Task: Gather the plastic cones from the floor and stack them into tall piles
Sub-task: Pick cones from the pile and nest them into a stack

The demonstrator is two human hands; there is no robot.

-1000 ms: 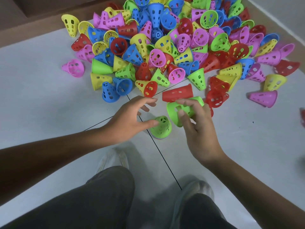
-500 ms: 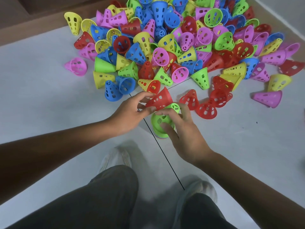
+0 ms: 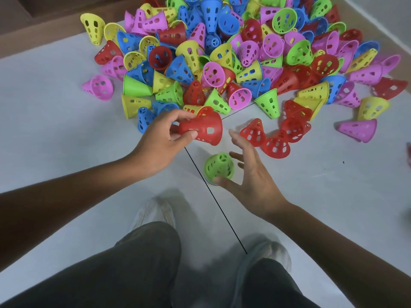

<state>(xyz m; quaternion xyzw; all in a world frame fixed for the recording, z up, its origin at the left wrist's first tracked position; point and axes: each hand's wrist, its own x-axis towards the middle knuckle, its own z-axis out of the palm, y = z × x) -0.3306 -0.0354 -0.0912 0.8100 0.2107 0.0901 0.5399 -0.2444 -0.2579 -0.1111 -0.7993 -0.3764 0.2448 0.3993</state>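
Note:
A big heap of perforated plastic cones [image 3: 233, 54] in red, blue, yellow, green and pink covers the floor ahead. My left hand [image 3: 164, 138] grips a red cone [image 3: 204, 128] by its narrow end, lifted and lying sideways with its wide mouth to the right. A green cone [image 3: 219, 166] stands upright on the floor, topping a short stack. My right hand [image 3: 251, 174] hovers beside it with fingers spread, the thumb touching its base.
Three loose red cones [image 3: 275, 138] lie right of the hands, and a pink cone [image 3: 358, 130] lies farther right. A lone pink cone [image 3: 97, 87] sits at the left. My legs and shoes [image 3: 153, 212] are below. The grey floor [image 3: 55, 141] has a dark seam.
My left hand picked the red cone up and lifted it leftward. My right hand let go of the green cone, which now stands on the stack, and spread its fingers.

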